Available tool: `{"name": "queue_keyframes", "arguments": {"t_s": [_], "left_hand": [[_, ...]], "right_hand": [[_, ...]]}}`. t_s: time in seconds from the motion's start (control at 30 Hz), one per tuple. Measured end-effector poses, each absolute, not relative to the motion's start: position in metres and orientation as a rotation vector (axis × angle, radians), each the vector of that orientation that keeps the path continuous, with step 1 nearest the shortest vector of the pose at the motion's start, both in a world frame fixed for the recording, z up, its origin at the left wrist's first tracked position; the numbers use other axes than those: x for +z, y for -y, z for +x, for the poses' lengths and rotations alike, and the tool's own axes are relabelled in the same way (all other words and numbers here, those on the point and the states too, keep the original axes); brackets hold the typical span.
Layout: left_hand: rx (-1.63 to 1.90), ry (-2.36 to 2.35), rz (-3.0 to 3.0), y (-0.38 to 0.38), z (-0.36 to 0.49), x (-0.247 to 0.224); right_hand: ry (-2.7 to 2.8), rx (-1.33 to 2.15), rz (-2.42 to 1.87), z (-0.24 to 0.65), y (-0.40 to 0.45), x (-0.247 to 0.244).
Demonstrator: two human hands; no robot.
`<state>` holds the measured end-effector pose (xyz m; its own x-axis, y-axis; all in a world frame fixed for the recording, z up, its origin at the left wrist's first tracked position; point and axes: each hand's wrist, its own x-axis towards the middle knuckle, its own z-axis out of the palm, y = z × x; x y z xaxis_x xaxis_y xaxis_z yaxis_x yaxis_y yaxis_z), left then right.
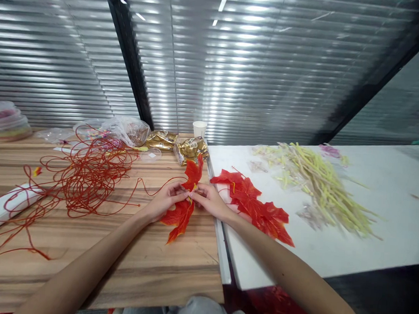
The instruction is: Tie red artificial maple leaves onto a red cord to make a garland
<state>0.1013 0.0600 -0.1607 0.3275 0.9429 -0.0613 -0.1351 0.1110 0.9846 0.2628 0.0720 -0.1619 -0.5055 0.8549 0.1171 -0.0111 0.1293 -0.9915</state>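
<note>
Over the wooden table, my left hand (167, 198) and my right hand (207, 199) meet fingertip to fingertip at the middle of a red artificial maple leaf (180, 218). Both hands are closed in a pinch around its yellowish stem area; the exact grip of each fingertip is partly hidden. One lobe points up above my fingers and the rest hangs below them. A thin red cord (148, 186) runs from my left hand toward the left. Just right of my right hand, more red maple leaves (259, 206) lie on the white table.
A large tangle of red cord (89, 179) covers the left side, beside a white bar (12, 207). Gold packets (192, 149), a paper cup (199, 128), plastic bags (126, 129) and tubs (6, 120) stand along the back. Yellow-green strips (324, 181) lie on the white table (396, 209).
</note>
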Motion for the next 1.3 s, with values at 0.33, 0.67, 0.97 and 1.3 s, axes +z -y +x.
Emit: {"name": "queue_keyframes", "arguments": {"t_s": [0.33, 0.67, 0.97, 1.3], "left_hand": [[0.971, -0.900, 1.181, -0.0611, 0.1007, -0.1621], [0.975, -0.967, 1.150, -0.0594, 0.1023, -0.1602], [0.968, -0.979, 1.206, -0.0590, 0.1025, -0.1600], [0.970, -0.919, 1.261, -0.0591, 0.1038, -0.1604]], "right_hand": [[1.683, 1.444, -0.852, 0.2623, -0.0722, -0.1614], [1.691, 1.440, -0.849, 0.2629, -0.0726, -0.1616], [1.682, 1.451, -0.823, 0.2634, -0.0739, -0.1666], [1.696, 1.445, -0.828, 0.2634, -0.0757, -0.1689]]}}
